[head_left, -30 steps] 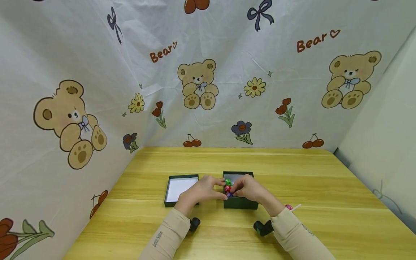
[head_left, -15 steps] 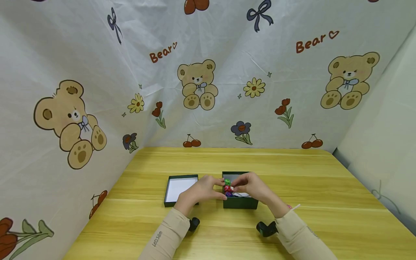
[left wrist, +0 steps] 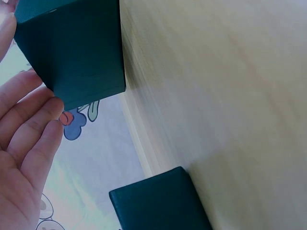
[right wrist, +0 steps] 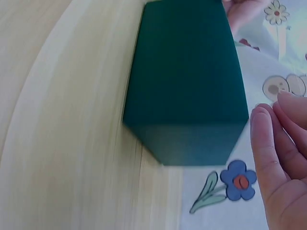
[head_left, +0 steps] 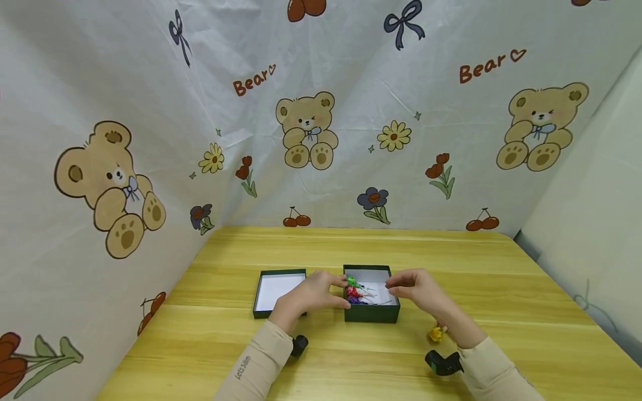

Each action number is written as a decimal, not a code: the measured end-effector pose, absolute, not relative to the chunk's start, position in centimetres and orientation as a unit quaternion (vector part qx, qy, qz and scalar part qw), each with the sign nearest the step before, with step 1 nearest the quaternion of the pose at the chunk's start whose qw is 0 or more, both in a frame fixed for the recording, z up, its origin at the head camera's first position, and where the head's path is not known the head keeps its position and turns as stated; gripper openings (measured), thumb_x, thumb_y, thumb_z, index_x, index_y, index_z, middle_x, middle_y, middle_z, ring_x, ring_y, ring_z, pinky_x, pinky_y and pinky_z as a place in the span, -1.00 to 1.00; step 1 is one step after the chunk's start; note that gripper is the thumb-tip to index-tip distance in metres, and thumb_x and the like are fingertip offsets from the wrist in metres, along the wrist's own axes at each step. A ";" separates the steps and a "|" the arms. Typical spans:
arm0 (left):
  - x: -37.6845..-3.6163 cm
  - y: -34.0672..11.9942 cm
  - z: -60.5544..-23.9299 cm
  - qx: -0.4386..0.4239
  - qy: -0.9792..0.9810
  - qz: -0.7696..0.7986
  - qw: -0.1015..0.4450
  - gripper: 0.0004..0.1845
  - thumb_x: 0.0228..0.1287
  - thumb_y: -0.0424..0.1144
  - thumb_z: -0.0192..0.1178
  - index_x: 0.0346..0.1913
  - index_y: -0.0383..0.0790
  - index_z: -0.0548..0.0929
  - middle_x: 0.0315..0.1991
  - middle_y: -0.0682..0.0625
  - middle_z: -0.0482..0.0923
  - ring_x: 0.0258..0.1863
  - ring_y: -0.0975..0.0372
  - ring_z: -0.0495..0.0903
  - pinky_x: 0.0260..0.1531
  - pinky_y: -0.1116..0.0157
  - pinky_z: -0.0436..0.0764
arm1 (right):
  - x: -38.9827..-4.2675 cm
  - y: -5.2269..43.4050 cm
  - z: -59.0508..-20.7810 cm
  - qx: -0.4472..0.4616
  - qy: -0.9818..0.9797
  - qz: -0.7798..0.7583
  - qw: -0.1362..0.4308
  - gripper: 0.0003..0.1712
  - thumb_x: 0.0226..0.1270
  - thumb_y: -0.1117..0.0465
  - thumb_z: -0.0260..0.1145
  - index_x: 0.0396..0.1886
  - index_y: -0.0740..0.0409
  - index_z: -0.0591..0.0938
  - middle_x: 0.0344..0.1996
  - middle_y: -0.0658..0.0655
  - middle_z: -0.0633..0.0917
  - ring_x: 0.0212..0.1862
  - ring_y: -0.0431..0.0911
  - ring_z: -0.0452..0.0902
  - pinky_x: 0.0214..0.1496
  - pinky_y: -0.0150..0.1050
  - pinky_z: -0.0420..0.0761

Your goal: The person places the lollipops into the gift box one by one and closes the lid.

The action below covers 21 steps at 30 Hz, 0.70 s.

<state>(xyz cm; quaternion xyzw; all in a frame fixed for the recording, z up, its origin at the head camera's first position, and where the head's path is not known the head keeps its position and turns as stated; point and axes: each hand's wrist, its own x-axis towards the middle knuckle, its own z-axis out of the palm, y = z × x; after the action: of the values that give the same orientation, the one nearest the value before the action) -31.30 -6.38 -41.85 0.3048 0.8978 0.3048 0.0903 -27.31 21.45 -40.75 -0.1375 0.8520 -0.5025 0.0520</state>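
A dark green open box stands mid-table, white inside, with green, red and purple lollipops along its left side and their sticks pointing right. My left hand rests against the box's left wall; the left wrist view shows its fingers fairly straight, with a tip touching the box. My right hand hovers over the right rim with relaxed fingers and holds nothing. In the right wrist view its fingers lie beside the box.
The box's lid lies upside down just left of my left hand, also seen as the lid in the left wrist view. A yellow lollipop lies on the wooden table by my right wrist. Bear-print cloth walls the back and left.
My right hand has drawn back from inside the box to its right rim, uncovering the lollipops. The left hand and the box have stayed put.
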 end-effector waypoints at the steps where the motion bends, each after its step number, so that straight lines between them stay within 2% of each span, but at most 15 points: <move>1: -31.3 -6.4 -41.8 0.304 0.898 0.305 0.091 -0.43 0.18 -0.04 0.46 0.23 -0.20 0.66 0.39 -0.02 0.47 0.44 0.07 0.39 0.32 0.17 0.51 | -27.3 21.9 -40.8 -0.137 0.853 -0.501 0.050 -0.70 0.42 0.32 0.29 0.03 0.44 0.67 0.02 0.38 0.70 -0.05 -0.11 0.65 0.02 -0.20 0.68; 8: -31.4 -6.4 -41.8 0.307 0.899 0.302 0.086 -0.43 0.18 -0.05 0.46 0.23 -0.20 0.66 0.39 -0.02 0.47 0.44 0.06 0.39 0.32 0.16 0.51 | -26.8 24.4 -40.7 -0.151 0.861 -0.480 0.072 -0.72 0.44 0.31 0.27 0.01 0.43 0.66 -0.03 0.34 0.71 -0.05 -0.07 0.65 0.02 -0.26 0.69; 12: -31.4 -6.4 -41.8 0.304 0.899 0.304 0.089 -0.44 0.17 -0.04 0.46 0.22 -0.20 0.67 0.38 -0.02 0.47 0.44 0.07 0.39 0.33 0.14 0.50 | -26.4 25.5 -40.9 -0.167 0.859 -0.474 0.101 -0.72 0.40 0.34 0.29 -0.01 0.47 0.65 -0.04 0.39 0.71 -0.06 -0.03 0.67 -0.04 -0.32 0.69; 16: -31.3 -6.4 -41.8 0.300 0.900 0.304 0.089 -0.44 0.17 -0.04 0.46 0.21 -0.19 0.67 0.38 -0.01 0.47 0.44 0.07 0.39 0.34 0.14 0.49 | -26.2 26.7 -41.0 -0.187 0.861 -0.456 0.129 -0.73 0.36 0.38 0.31 -0.04 0.51 0.65 -0.09 0.40 0.71 -0.11 -0.11 0.66 -0.12 -0.39 0.68; 21: -31.2 -6.4 -41.8 0.300 0.901 0.301 0.087 -0.43 0.17 -0.03 0.46 0.22 -0.19 0.67 0.38 -0.02 0.48 0.44 0.06 0.39 0.33 0.15 0.50 | -26.2 28.2 -41.2 -0.196 0.870 -0.426 0.155 -0.77 0.32 0.42 0.32 -0.09 0.52 0.64 -0.18 0.35 0.72 -0.20 -0.06 0.68 -0.21 -0.27 0.72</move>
<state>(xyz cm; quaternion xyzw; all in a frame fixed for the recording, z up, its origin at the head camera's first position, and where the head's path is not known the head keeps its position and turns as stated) -31.22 -6.42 -41.81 0.3004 0.9009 0.3009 0.0872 -26.19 28.25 -41.20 -0.1965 0.8696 -0.4258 0.1548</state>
